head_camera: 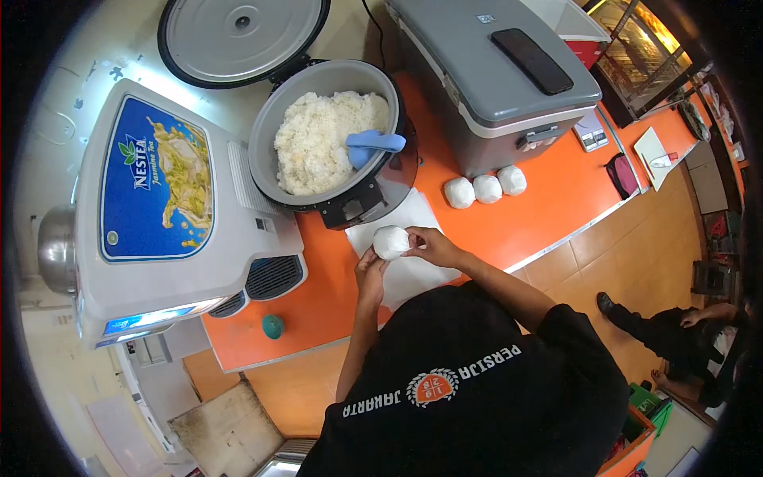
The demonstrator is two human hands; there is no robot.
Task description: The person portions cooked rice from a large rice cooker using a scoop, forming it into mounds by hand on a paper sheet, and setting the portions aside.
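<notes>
My left hand supports a round bundle wrapped in white paper from below left. The fingers of my right hand pinch its right side. The bundle is held above a stack of white paper sheets on the orange counter; its contents are hidden. Beyond my hands stands an open rice cooker full of cooked white rice, with a blue plastic scoop resting in the rice near the rim. Three similar wrapped bundles sit in a row on the counter to the right.
A grey cooler box carries a black phone. At left stands a Nestea drink dispenser; a green round object lies near the edge of the orange counter. A small scale stands farther right. Another person is at far right.
</notes>
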